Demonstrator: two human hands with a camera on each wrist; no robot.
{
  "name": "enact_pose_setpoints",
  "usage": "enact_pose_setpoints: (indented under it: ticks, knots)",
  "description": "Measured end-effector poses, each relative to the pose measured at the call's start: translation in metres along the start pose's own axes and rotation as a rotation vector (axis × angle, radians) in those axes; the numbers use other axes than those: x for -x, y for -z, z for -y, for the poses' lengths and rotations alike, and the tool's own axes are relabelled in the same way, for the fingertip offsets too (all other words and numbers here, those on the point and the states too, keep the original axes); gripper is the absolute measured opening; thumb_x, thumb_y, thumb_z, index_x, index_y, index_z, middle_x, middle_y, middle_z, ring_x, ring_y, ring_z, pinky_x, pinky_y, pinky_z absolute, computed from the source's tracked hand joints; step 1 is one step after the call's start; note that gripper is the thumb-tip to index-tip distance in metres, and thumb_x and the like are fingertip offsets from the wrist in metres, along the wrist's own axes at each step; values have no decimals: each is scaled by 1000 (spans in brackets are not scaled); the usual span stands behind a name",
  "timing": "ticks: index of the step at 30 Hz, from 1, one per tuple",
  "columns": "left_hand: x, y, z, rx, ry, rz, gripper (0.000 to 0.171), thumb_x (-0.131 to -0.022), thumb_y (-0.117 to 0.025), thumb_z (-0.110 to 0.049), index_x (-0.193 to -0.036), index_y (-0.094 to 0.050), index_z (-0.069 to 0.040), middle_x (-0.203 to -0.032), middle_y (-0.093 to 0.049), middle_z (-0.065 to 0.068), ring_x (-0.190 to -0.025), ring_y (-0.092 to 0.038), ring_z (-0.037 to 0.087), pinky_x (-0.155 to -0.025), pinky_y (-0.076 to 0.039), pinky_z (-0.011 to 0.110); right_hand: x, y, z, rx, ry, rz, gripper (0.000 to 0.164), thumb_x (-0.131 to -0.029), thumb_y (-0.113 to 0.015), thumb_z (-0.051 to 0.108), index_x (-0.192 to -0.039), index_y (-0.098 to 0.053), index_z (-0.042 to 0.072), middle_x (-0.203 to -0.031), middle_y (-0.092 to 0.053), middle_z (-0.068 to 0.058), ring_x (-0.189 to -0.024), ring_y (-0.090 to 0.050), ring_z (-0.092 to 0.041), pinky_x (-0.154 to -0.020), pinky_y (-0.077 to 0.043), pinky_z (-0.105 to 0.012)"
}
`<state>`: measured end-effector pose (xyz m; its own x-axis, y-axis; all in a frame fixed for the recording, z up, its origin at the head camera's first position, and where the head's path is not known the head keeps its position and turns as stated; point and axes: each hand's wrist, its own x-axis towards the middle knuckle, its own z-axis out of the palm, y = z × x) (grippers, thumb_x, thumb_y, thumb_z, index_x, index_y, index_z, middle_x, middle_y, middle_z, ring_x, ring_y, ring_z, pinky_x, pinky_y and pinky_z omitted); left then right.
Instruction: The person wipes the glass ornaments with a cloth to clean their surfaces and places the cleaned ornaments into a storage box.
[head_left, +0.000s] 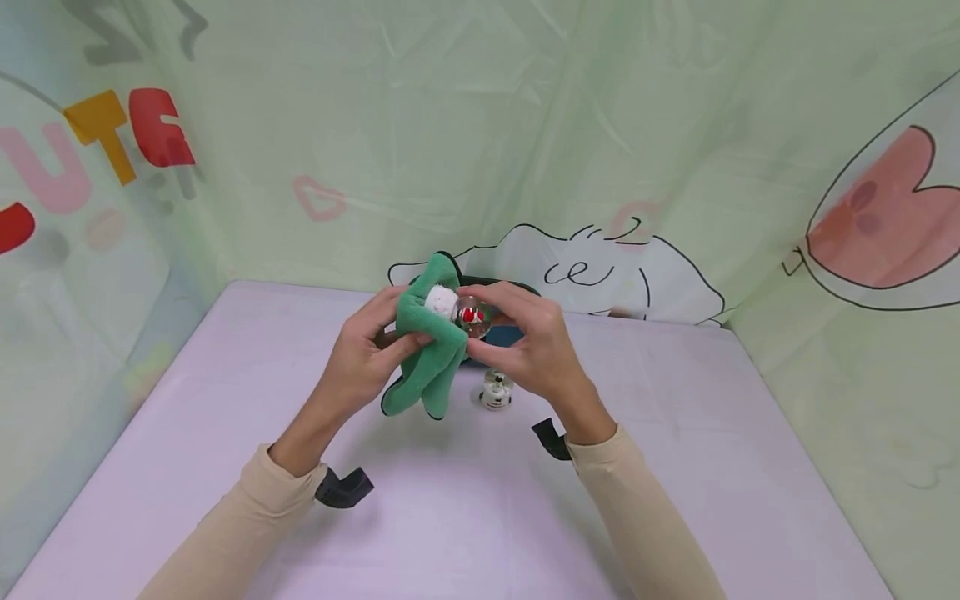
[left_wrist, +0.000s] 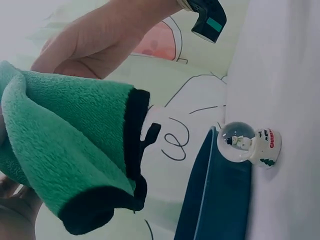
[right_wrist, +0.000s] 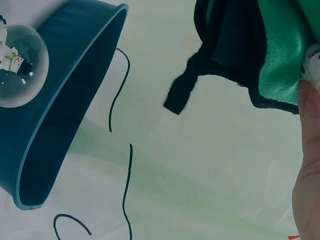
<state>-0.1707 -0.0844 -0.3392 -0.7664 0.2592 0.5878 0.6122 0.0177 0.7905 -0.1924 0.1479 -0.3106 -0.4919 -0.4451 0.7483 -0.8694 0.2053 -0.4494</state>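
Observation:
Both hands are raised over the middle of the table. My left hand (head_left: 362,357) grips a green cloth (head_left: 433,362) with black edging, a black loop (left_wrist: 151,134) showing on it in the left wrist view. The cloth is folded around the white base (head_left: 441,301) of a snow globe (head_left: 474,317) with red figures inside its clear ball. Fingers and thumb of my right hand (head_left: 531,337) pinch that ball from the right side. A second snow globe (head_left: 497,390), with a snowman inside, stands upright on the table below the hands.
Behind the second globe stands a dark blue tub (left_wrist: 227,195), partly hidden by the hands in the head view. A pale lilac cloth covers the table (head_left: 637,500). Printed curtains (head_left: 480,125) hang at the back and on both sides.

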Motion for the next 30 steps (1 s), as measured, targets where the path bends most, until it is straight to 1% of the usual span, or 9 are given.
enact_pose_setpoints:
  ticks: [2, 5, 10, 16, 19, 22, 24, 27, 30]
  knots:
    - [0, 0, -1, -13, -16, 10, 38, -91, -70, 6, -129, -65, 3, -139, -56, 11, -119, -60, 23, -91, -59, 31, 0, 0, -1, -1, -4, 5, 45, -78, -82, -4, -121, -69, -4, -106, -73, -14, -84, -71, -20, -78, -62, -26]
    - [-1, 1, -1, -8, -59, 30, 37, -90, -70, 10, -126, -66, 5, -139, -55, 14, -122, -59, 24, -91, -59, 33, 1, 0, -2, -11, -34, 16, 42, -79, -82, -2, -119, -70, -4, -105, -74, -13, -83, -71, -19, -76, -62, -26]
    - [-2, 1, 3, 0, -129, 53, 39, -88, -69, 15, -126, -66, 8, -138, -54, 17, -123, -59, 26, -92, -58, 31, 2, 0, -1, -69, -118, 33, 35, -83, -80, -1, -117, -72, -1, -102, -74, -10, -79, -70, -17, -73, -62, -28]
    - [-2, 3, 5, -20, -173, 65, 45, -85, -70, 17, -129, -63, 10, -138, -53, 19, -126, -58, 23, -99, -55, 30, 1, 0, 2, -140, -211, 51, 22, -88, -77, 3, -110, -73, 4, -91, -71, -3, -67, -63, -14, -67, -60, -27]
    - [-1, 2, 5, -8, -169, 51, 44, -84, -70, 19, -127, -64, 12, -138, -53, 20, -124, -58, 23, -95, -57, 31, 1, -1, 2, -168, -221, 61, 24, -88, -76, 1, -112, -72, 3, -94, -70, -5, -69, -63, -15, -67, -60, -27]
    - [0, 1, 4, 6, -141, 28, 40, -85, -69, 19, -124, -65, 12, -138, -53, 20, -121, -59, 24, -91, -58, 32, 1, -2, 3, -181, -202, 64, 31, -86, -77, -3, -116, -70, 0, -100, -71, -8, -75, -66, -17, -71, -61, -29]
    - [1, 0, 4, 8, -120, 15, 37, -86, -69, 17, -123, -66, 11, -139, -53, 18, -121, -59, 24, -91, -59, 32, 1, -2, 2, -164, -184, 59, 35, -85, -78, -4, -119, -69, -1, -102, -71, -9, -78, -67, -17, -73, -62, -30]
    - [1, -1, 3, 2, -100, -3, 34, -87, -69, 15, -121, -67, 11, -138, -54, 17, -121, -59, 26, -92, -58, 32, 1, -3, 1, -119, -153, 44, 40, -83, -81, -4, -120, -69, 0, -102, -70, -9, -79, -68, -16, -73, -62, -29]
    - [1, -1, 3, -15, -84, -17, 31, -88, -70, 14, -119, -69, 10, -136, -56, 15, -120, -59, 26, -90, -59, 31, 1, -4, 0, -76, -121, 26, 44, -81, -83, -4, -122, -69, 1, -103, -70, -9, -80, -68, -16, -73, -62, -27]
